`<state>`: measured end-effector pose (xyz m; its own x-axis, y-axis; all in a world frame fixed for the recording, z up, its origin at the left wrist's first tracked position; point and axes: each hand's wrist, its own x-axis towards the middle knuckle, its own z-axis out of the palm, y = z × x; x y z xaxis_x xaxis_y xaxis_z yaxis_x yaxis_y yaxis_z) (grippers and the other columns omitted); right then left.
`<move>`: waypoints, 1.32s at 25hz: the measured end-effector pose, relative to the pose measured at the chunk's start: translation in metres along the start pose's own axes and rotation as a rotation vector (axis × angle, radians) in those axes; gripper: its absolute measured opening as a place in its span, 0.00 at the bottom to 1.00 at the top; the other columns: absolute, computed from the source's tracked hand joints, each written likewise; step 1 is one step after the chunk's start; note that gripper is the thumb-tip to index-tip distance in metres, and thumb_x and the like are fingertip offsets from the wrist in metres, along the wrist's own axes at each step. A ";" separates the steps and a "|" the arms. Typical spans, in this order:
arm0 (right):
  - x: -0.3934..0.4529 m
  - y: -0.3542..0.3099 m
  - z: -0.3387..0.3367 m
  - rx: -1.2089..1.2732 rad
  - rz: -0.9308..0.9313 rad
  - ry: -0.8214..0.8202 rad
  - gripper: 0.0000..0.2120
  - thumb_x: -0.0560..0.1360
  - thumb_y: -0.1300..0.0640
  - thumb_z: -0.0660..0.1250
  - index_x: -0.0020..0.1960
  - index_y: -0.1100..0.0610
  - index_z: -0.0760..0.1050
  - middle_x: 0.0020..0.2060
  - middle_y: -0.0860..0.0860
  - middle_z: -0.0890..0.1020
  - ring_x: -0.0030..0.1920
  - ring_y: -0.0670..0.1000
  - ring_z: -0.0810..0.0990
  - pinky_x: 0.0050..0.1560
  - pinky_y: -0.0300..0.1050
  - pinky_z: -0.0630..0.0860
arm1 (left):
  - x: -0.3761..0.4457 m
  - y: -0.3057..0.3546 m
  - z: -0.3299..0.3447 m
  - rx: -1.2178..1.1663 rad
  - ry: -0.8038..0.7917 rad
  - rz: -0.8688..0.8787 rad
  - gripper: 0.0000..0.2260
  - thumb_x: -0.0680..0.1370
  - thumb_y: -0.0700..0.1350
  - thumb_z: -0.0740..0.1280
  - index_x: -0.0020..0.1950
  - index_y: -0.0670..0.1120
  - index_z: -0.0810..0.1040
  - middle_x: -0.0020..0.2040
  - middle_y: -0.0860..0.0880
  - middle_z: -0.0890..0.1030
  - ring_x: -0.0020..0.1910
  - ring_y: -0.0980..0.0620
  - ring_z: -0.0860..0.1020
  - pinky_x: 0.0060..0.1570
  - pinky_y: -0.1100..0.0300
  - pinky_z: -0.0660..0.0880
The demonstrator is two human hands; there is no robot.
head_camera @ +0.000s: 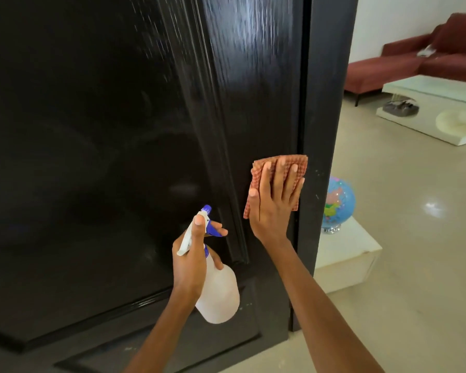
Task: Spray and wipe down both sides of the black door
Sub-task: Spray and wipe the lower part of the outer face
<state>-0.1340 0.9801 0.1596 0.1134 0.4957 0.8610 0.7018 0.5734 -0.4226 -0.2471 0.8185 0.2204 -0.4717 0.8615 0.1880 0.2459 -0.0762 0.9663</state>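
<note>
The black door [97, 146] fills the left and middle of the view, glossy and streaked with wet near its top. My right hand [273, 203] presses a folded reddish checked cloth [256, 173] flat against the door's right stile, fingers straight and spread. My left hand [193, 257] grips a white spray bottle [218, 294] with a blue nozzle, lower down in front of the panel moulding, with the thumb up on the head and a finger by the blue trigger.
Right of the door's black frame [326, 109] a room opens with a pale shiny floor [404, 265]. A small globe [339, 203] stands on a low white unit [347, 254]. Farther back are a white low table [425, 122] and a dark red sofa [404, 60].
</note>
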 end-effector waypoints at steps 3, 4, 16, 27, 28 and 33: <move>-0.080 0.040 0.022 -0.045 -0.075 -0.076 0.30 0.87 0.44 0.47 0.85 0.50 0.39 0.84 0.51 0.40 0.83 0.60 0.40 0.78 0.71 0.46 | -0.003 -0.047 0.008 0.005 0.022 0.028 0.31 0.77 0.69 0.53 0.47 0.45 0.82 0.47 0.52 0.86 0.23 0.48 0.77 0.36 0.63 0.78; -0.104 0.052 0.030 -0.051 -0.100 -0.095 0.30 0.87 0.44 0.47 0.84 0.50 0.39 0.84 0.51 0.39 0.83 0.60 0.39 0.78 0.71 0.45 | -0.005 -0.063 0.011 0.015 0.021 0.038 0.29 0.79 0.67 0.54 0.47 0.45 0.82 0.47 0.52 0.86 0.23 0.48 0.77 0.35 0.63 0.78; -0.281 0.155 0.094 -0.093 -0.275 -0.055 0.30 0.87 0.43 0.48 0.84 0.49 0.42 0.84 0.50 0.40 0.83 0.57 0.41 0.80 0.66 0.42 | -0.069 -0.319 0.055 -0.007 -0.035 0.083 0.31 0.75 0.73 0.55 0.46 0.48 0.82 0.47 0.50 0.86 0.25 0.47 0.78 0.34 0.57 0.80; -0.350 0.191 0.105 -0.053 -0.187 -0.113 0.30 0.87 0.41 0.45 0.84 0.48 0.39 0.84 0.49 0.40 0.83 0.56 0.40 0.80 0.65 0.43 | -0.101 -0.398 0.079 -0.111 0.045 0.060 0.26 0.79 0.65 0.56 0.47 0.44 0.82 0.47 0.49 0.86 0.25 0.45 0.78 0.31 0.54 0.78; -0.356 0.198 0.106 -0.044 -0.187 -0.118 0.30 0.87 0.42 0.45 0.84 0.48 0.39 0.84 0.49 0.40 0.83 0.56 0.40 0.80 0.64 0.42 | -0.105 -0.407 0.084 -0.109 0.055 0.055 0.26 0.79 0.64 0.56 0.47 0.44 0.82 0.47 0.49 0.86 0.25 0.45 0.78 0.31 0.54 0.78; -0.380 0.224 0.110 -0.041 -0.209 -0.146 0.31 0.87 0.41 0.47 0.84 0.48 0.39 0.84 0.49 0.40 0.83 0.57 0.40 0.80 0.65 0.41 | -0.120 -0.433 0.092 -0.118 0.145 0.026 0.25 0.79 0.63 0.56 0.47 0.45 0.82 0.46 0.50 0.86 0.25 0.44 0.78 0.31 0.57 0.78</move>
<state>-0.0977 0.9917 -0.2934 -0.1380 0.4598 0.8772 0.7279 0.6477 -0.2250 -0.2188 0.7939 -0.2365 -0.5854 0.7779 0.2285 0.1626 -0.1635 0.9731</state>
